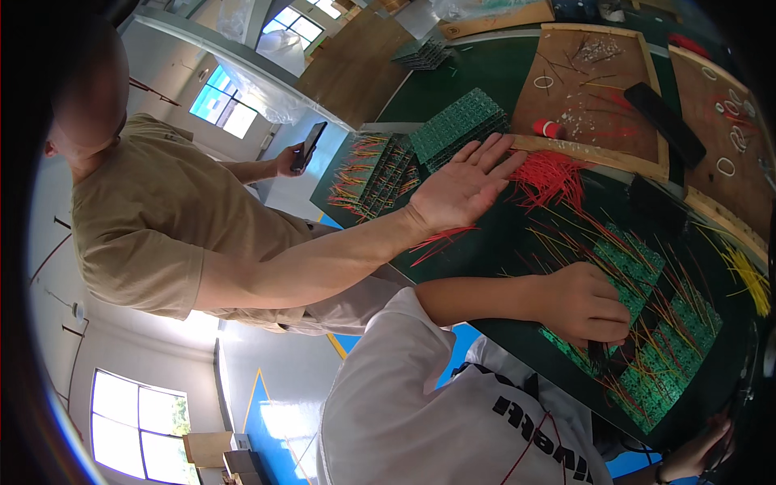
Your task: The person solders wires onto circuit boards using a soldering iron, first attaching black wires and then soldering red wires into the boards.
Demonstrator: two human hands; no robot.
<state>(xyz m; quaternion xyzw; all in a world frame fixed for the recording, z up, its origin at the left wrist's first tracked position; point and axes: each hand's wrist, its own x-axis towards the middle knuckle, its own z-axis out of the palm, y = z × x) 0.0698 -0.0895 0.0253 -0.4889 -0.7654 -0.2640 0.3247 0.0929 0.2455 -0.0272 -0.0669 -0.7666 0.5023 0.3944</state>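
Showing at lower right, your right hand (703,449) is too obscured to tell its grip. Your left hand (586,304) clenches over wired green boards (663,380), a dark object (598,354) just beneath (grip uncertain). Beyond lie red wires (550,176) beside 1 co-worker's open palm (454,194).

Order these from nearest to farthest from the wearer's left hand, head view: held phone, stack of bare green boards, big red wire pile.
From the left hand:
1. Big red wire pile, above, slightly left.
2. Stack of bare green boards, farther up-left.
3. Held phone, far left.
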